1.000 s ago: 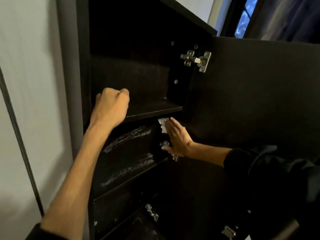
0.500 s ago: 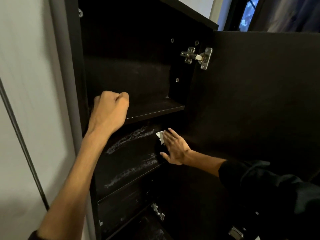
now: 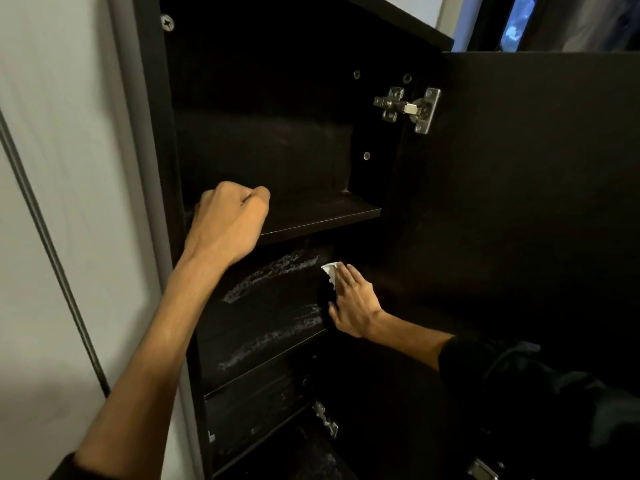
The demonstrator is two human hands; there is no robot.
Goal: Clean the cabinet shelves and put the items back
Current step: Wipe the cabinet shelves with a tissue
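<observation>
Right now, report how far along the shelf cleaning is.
Done: the upper shelf looks bare and free of streaks. In hand: the right hand presses a white wipe at the middle shelf, still streaked. Left: lower shelves; no items are back.

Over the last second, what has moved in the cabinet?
The right hand, pressing a white wipe flat against the cabinet's inner right side, slid slightly lower and leftward. The left hand stayed fisted at the upper shelf edge; white smears remain on the back panel.
</observation>
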